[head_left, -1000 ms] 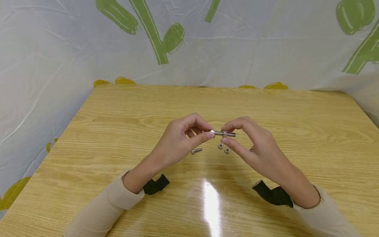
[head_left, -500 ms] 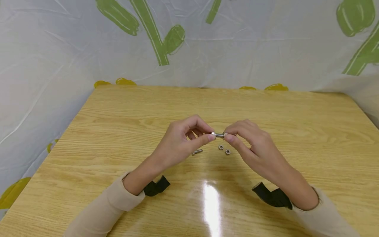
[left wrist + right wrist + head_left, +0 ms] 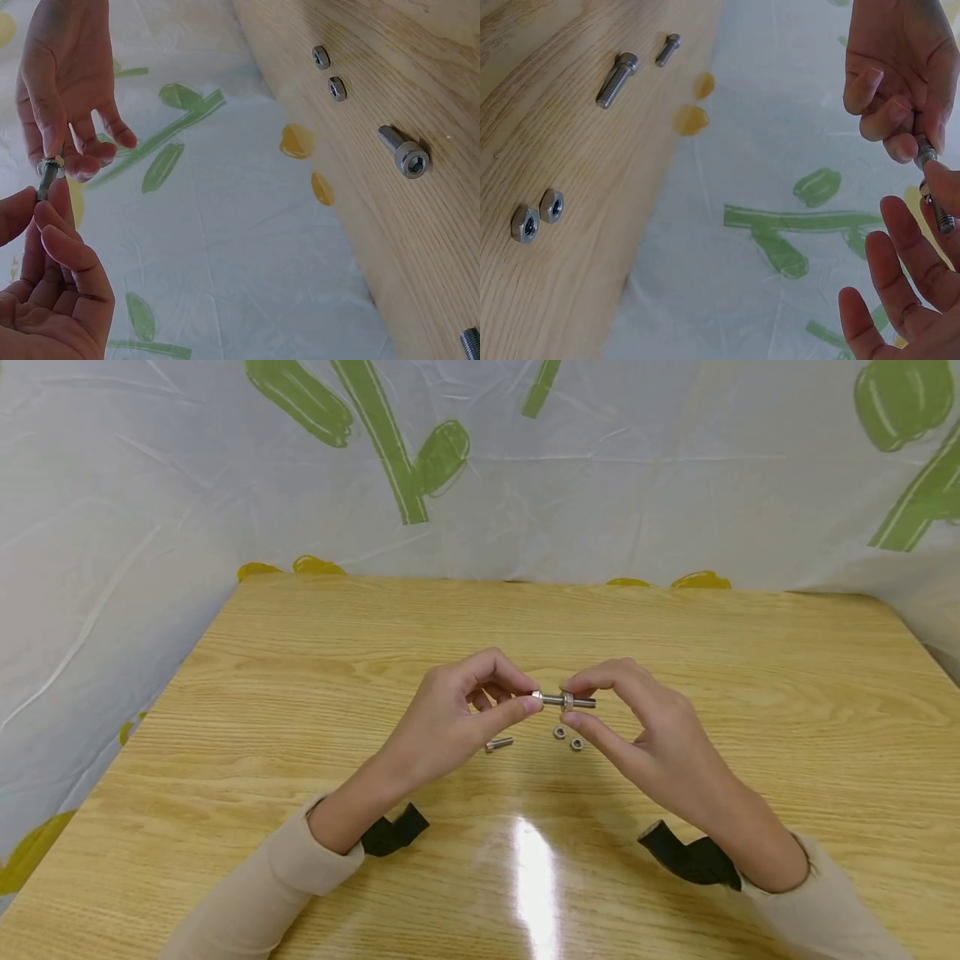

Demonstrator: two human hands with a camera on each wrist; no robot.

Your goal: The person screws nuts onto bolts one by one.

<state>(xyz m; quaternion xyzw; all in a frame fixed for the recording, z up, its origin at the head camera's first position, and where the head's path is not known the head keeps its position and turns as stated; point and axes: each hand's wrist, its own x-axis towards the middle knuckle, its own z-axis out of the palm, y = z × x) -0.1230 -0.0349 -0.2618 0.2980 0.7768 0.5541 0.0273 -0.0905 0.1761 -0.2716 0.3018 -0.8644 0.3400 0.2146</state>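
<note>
My left hand (image 3: pixel 450 714) pinches the head of a silver bolt (image 3: pixel 585 702) between thumb and index finger, above the table. The bolt lies roughly level, its threaded end pointing right. A hex nut (image 3: pixel 567 701) sits partway along the shaft, and the thumb and index finger of my right hand (image 3: pixel 652 727) hold it from below and above. The bolt tip sticks out past the nut. In the right wrist view the bolt's threads (image 3: pixel 945 223) show beyond my thumb, while the left fingers partly hide its head.
Two loose nuts (image 3: pixel 577 744) and a socket-head bolt (image 3: pixel 499 744) lie on the wooden table (image 3: pixel 360 635) below my hands. In the right wrist view a smaller bolt (image 3: pixel 668 49) lies beside that one. Behind the table hangs a pale patterned cloth (image 3: pixel 600 493).
Half a second ago my right fingers were closed together over the nut and bolt end. Now they are spread further apart at the nut, and the tip shows again. The left hand has hardly moved.
</note>
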